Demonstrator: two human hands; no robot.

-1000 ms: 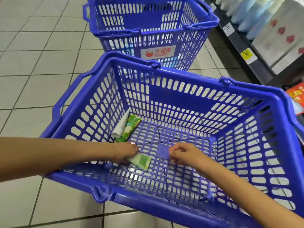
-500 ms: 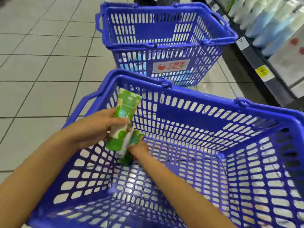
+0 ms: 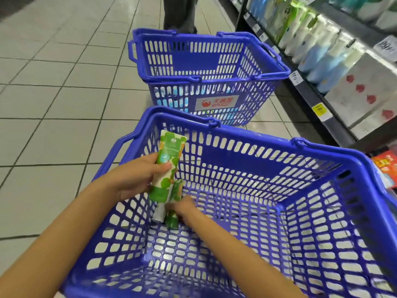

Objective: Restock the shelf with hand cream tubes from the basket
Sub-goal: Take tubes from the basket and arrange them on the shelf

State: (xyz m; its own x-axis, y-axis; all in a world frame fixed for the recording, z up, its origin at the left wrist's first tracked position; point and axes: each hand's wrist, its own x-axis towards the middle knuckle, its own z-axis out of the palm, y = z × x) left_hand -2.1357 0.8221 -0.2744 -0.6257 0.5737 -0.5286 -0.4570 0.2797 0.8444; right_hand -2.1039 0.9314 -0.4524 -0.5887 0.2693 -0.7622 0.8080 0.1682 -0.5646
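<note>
My right hand (image 3: 182, 208) grip is clamped on the remaining tubes (image 3: 160, 215) in the basket (image 3: 227, 160) corner, and my left hand (image 3: 137, 177) grip pinches one tube (image 3: 169, 162) upright above the rim, probably so all reach the shelf (image 3: 307, 93) in one trip.

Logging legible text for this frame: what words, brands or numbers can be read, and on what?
"大润发": red print on the white label of the far basket; the smaller line beneath is blurred.
"29": start of the white price tag on the upper shelf edge; rest blurred.
Yellow shelf tag: blurred.
Hand cream tube in the left hand: print too small.
</note>
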